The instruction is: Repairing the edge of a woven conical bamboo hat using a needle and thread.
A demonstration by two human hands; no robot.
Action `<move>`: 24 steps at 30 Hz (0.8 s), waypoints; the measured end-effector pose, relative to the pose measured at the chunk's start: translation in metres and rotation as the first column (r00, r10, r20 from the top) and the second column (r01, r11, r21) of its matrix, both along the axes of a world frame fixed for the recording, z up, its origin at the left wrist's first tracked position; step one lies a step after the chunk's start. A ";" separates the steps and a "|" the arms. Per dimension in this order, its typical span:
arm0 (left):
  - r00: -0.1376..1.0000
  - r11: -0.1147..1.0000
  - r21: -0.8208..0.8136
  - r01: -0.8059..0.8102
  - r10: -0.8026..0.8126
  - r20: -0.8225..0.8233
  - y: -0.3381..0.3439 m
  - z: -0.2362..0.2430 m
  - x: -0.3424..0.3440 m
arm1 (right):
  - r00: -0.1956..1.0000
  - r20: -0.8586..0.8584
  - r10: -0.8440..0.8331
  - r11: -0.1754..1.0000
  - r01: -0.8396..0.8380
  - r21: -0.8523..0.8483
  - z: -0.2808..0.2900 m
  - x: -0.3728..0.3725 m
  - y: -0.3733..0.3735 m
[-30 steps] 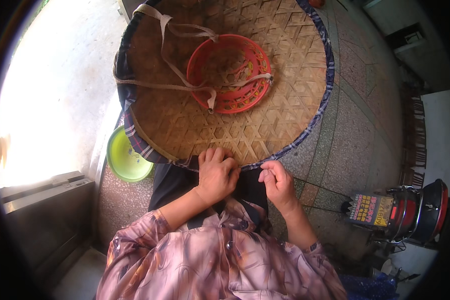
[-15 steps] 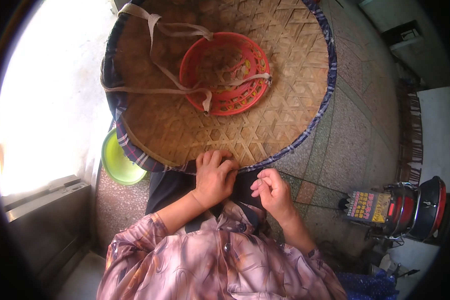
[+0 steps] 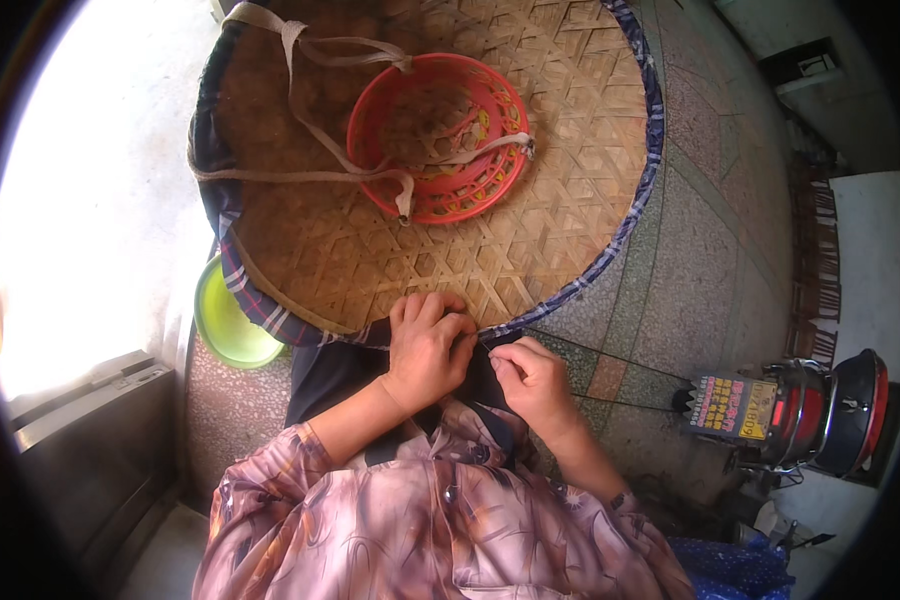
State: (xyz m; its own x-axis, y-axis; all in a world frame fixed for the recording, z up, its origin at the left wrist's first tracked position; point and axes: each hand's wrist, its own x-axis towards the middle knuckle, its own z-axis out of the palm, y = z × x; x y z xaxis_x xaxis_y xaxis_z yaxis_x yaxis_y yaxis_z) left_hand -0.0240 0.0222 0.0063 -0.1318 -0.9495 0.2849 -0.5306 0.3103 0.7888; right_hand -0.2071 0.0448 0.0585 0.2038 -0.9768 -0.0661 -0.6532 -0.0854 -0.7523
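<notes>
A large round woven bamboo tray (image 3: 580,170) leans over my knees, its rim bound in dark blue checked cloth (image 3: 259,309). My left hand (image 3: 425,352) grips the near rim, fingers curled over the cloth edge. Just to its right is my right hand (image 3: 536,388), thumb and fingers pinched together close below the rim; whatever they hold is too small to make out. Inside the tray sits a red plastic basket (image 3: 438,60) with openwork sides and small scraps in it. Pale fabric straps (image 3: 270,176) run from the tray's left edge across this basket.
A light green basin (image 3: 232,325) is on the speckled floor (image 3: 710,240) beside the tray's left edge. At lower left is a grey metal frame (image 3: 100,420). The back of a motorbike (image 3: 800,415) stands at right, and blue dotted cloth (image 3: 730,570) lies at lower right.
My right hand has moved left and slightly up toward the tray rim, its fingers closing tighter. The tray and red basket appear shifted slightly left and up; my left hand keeps its grip.
</notes>
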 end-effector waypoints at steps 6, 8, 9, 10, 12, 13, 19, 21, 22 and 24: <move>0.999 1.000 -0.020 0.024 -0.025 -0.028 -0.001 -0.006 0.003 | 0.998 -0.007 -0.055 0.998 0.055 -0.007 -0.010 0.001 -0.001; 0.999 1.000 -0.018 0.019 -0.020 -0.039 -0.001 -0.007 0.003 | 0.999 -0.021 -0.046 0.999 0.047 0.004 -0.010 0.001 -0.003; 0.999 1.000 -0.020 0.015 -0.015 -0.046 -0.001 -0.008 0.003 | 0.999 -0.022 -0.044 0.999 0.044 0.004 -0.010 0.002 -0.004; 0.999 1.000 -0.019 0.012 -0.013 -0.047 -0.001 -0.007 0.003 | 0.999 -0.052 -0.017 0.998 0.014 -0.059 -0.010 0.002 -0.005; 0.999 1.000 -0.019 0.014 -0.015 -0.052 -0.002 -0.007 0.003 | 0.996 -0.084 0.008 0.992 -0.019 -0.122 -0.010 0.002 -0.006; 0.998 1.000 -0.018 0.013 -0.014 -0.053 -0.002 -0.007 0.003 | 0.997 -0.082 -0.014 0.993 0.005 -0.115 -0.009 0.003 -0.005; 0.999 1.000 -0.012 0.014 -0.014 -0.050 -0.001 -0.009 0.004 | 0.996 -0.055 -0.073 0.995 0.069 -0.069 -0.010 0.005 -0.004; 0.998 1.000 -0.015 0.022 -0.023 -0.057 -0.002 -0.009 0.005 | 0.996 -0.059 -0.071 0.996 0.067 -0.066 -0.010 0.005 -0.004; 0.998 1.000 -0.014 0.022 -0.023 -0.058 -0.002 -0.009 0.005 | 0.995 -0.065 -0.069 0.996 0.065 -0.069 -0.011 0.005 -0.004; 0.997 1.000 -0.014 0.026 -0.027 -0.068 -0.002 -0.010 0.004 | 0.995 -0.072 -0.067 0.996 0.061 -0.072 -0.012 0.004 -0.004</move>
State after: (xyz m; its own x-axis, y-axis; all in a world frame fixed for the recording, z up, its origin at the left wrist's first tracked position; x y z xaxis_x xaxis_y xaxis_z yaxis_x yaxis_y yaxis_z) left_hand -0.0199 0.0200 -0.0037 -0.1372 -0.9420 0.3061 -0.4674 0.3341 0.8185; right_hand -0.2031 0.0410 0.0466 0.1377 -0.9904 -0.0105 -0.7128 -0.0918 -0.6954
